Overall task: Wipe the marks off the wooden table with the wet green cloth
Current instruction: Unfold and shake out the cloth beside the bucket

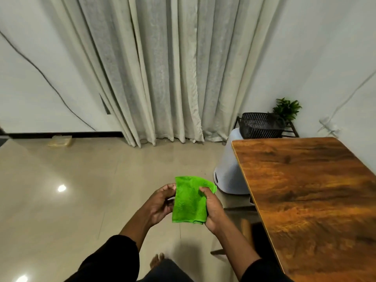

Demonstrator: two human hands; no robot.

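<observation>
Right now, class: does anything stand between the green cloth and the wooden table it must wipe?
Nothing visible does. Both hands, left hand and right hand, hold the green cloth over the floor, left of the wooden table, with open air between.

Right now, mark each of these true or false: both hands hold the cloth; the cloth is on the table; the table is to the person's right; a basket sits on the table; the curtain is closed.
1. Both hands hold the green cloth: true, left hand and right hand.
2. The cloth lies on the wooden table: false, it is held over the floor.
3. The table is to the right: true.
4. The black basket sits on the table: false, it stands behind it.
5. The curtain is drawn shut: true.
</observation>
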